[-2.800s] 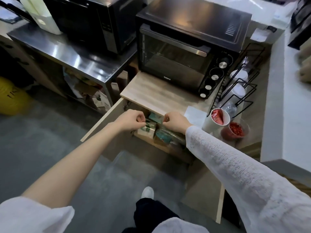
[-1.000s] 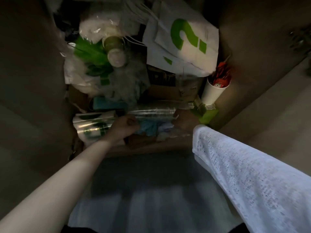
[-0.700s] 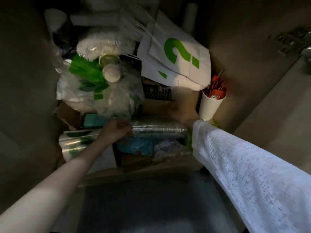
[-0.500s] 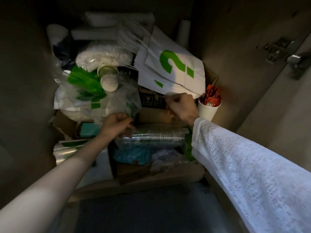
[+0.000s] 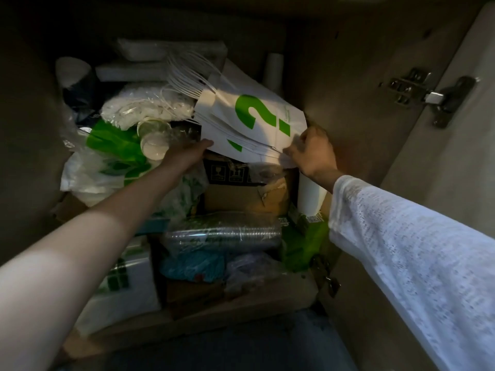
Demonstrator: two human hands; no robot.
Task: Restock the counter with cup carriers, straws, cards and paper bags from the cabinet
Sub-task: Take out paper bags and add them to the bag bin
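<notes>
dim cabinet (image 5: 348,84) interior, door swung open on the right w/ a metal hinge (image 5: 417,92) catching light, floor dark at the near edge. inside it's crammed. biggest thing in play is the stack of white paper bags (image 5: 254,124) w/ a green question mark, lying tilted at the far centre-right, twisted handles fanning out toward the far left. under them a brown cardboard box (image 5: 241,194), near that a sleeve of clear plastic lids (image 5: 225,234) lying on its side. left of centre there's a green-and-white plastic bag (image 5: 112,153) w/ a couple of paper cups (image 5: 154,140) poking out, touching the left wrist area. a white cup (image 5: 310,194) stands just below the right wrist, contents hidden.

left hand (image 5: 187,153) reaches in w/ fingers tucked under the stack's near-left corner, thumb on top edge; looks like a flat clamp but fingertips are hidden so can't tell how firm. right hand (image 5: 312,153) pinches the stack's near-right corner, fingers closed on the paper.

step in hand, prob: pulling the paper bags, one of four restock items. carriers, straws, cards not clearly seen here. next move needs both hands lifting together up + toward the near side, keeping the stack squared so sheets don't slide, and clearing the handles from the clutter behind.
</notes>
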